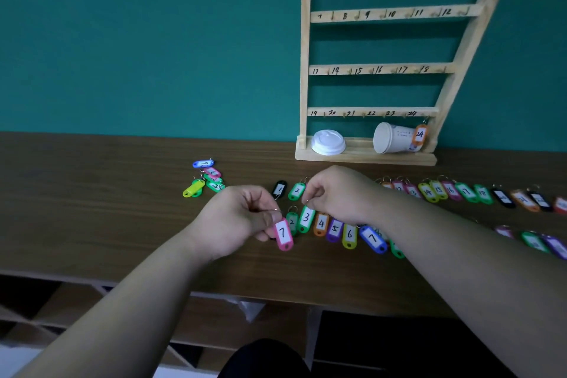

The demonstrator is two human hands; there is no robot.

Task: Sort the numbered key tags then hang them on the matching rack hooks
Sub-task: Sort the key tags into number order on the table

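Observation:
My left hand (242, 218) pinches a pink tag (283, 235) marked 1 or 7 by its ring, just above the table. My right hand (340, 193) pinches the ring of a green tag marked 3 (306, 218). That tag lies in a near row with tags 2 (292, 222), 4 (321, 224), 5 (334, 228), 6 (349, 235) and a blue 7 (372, 238). A farther row starts with a black 1 (279, 189) and a green 2 (297, 191) and runs right through the teens (438, 190). The wooden rack (380, 69) has numbered hooks; an orange tag 24 (419, 134) hangs on its lowest bar.
A small heap of unsorted tags (206, 178) lies left of the rows. A white cup lid (328, 142) and a tipped paper cup (392, 138) sit on the rack's base. The brown table's front edge (184, 281) runs below my forearms, with shelving underneath.

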